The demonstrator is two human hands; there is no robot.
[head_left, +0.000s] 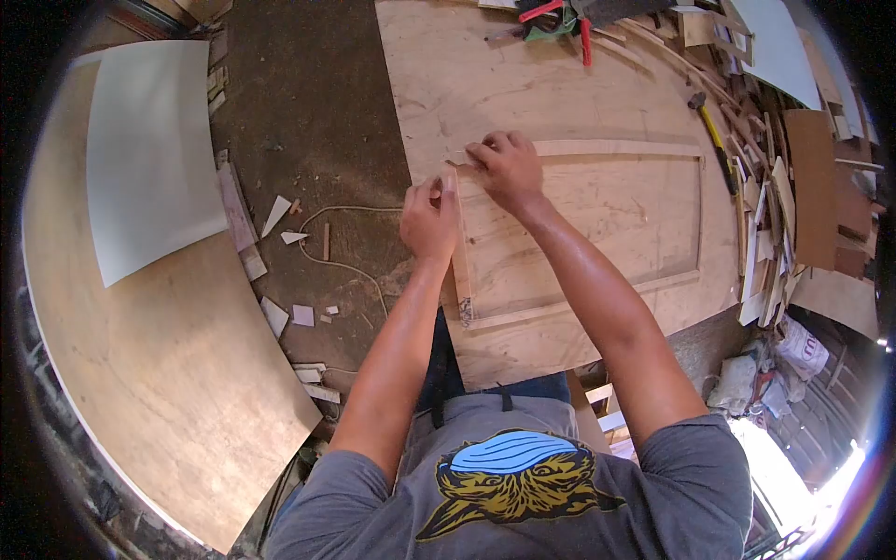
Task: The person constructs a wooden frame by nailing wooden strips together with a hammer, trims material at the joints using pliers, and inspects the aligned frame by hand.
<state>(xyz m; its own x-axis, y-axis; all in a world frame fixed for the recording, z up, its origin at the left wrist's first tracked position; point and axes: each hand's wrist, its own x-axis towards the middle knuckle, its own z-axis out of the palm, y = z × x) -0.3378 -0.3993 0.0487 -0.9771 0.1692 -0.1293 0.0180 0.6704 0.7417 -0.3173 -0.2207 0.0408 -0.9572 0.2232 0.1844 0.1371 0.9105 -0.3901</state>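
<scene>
A rectangular frame of thin wooden strips (pixel 616 147) lies on a plywood sheet (pixel 551 98) in front of me. My left hand (pixel 429 222) is at its near-left corner side, fingers curled against the upper end of the short end strip (pixel 464 261). Just to the right and a little farther away, my right hand (pixel 509 170) is closed in a pinch at the frame's upper left corner. Whatever sits between its fingertips is too small to make out. Pencil-like dark marks show at the lower end of the short strip.
A hammer with a yellow and black handle (pixel 716 140) lies right of the frame, beside piled wood offcuts (pixel 765 224). Red-handled tools (pixel 585 42) rest at the far edge. Left, a white sheet (pixel 154 159) covers part of another plywood panel (pixel 177 373). A cord (pixel 350 208) crosses the floor.
</scene>
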